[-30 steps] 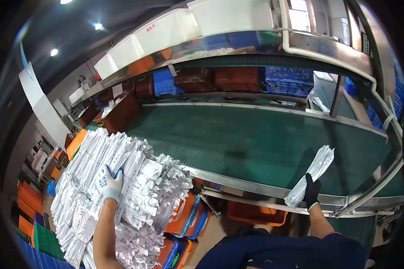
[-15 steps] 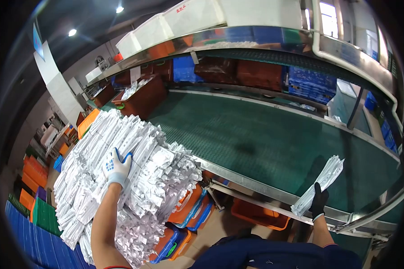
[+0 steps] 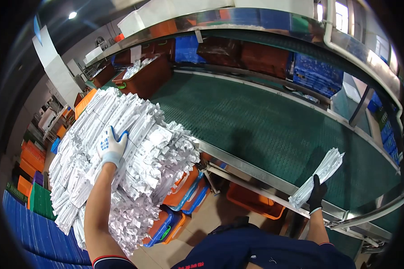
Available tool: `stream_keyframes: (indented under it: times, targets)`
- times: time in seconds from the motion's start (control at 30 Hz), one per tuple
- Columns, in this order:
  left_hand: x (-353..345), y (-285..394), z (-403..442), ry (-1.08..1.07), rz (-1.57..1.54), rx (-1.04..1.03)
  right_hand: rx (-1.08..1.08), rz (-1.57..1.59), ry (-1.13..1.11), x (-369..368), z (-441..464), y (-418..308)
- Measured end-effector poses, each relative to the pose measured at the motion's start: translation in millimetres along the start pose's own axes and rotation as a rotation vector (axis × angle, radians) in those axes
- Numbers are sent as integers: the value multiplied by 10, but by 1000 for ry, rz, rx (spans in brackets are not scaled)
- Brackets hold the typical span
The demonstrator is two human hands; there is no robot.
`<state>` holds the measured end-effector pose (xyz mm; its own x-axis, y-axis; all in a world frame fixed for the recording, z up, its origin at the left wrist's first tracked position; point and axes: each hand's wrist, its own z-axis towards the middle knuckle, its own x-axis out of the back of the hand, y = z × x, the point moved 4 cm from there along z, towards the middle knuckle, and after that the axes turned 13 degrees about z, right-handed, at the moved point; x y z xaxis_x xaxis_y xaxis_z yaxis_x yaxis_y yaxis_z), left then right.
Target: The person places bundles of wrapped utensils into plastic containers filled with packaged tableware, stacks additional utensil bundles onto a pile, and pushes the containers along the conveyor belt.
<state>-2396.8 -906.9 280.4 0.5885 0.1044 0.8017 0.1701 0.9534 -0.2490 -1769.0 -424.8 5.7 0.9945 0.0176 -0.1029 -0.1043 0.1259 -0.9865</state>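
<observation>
Gripping a long white bundle [image 3: 323, 172], poking out toward one and eight o'clock from the closed right hand [image 3: 318, 193], and resting the open left hand [image 3: 112, 147] on the big white pile [image 3: 76, 166].

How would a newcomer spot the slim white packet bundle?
Find the wide green conveyor belt. At its near edge, toward the right, a black-gloved right hand holds the slim bundle of long white packets. It is apart from the big white stack of similar packets under the white-and-blue-gloved left hand.
</observation>
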Motion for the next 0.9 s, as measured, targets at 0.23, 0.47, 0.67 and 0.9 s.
stream_keyframes:
  times: [0.23, 0.47, 0.67, 0.9]
  targets:
    - [7, 2, 12, -5, -13, -3, 62, 32, -24, 17, 44, 88]
    - [67, -3, -11, -68, -31, 19, 41, 4, -12, -17, 40, 44]
    - [130, 16, -25, -79, -43, 24, 46, 65, 9, -38, 48, 44]
    - [218, 27, -38, -161, -78, 37, -33, 48, -18, -18, 79, 78]
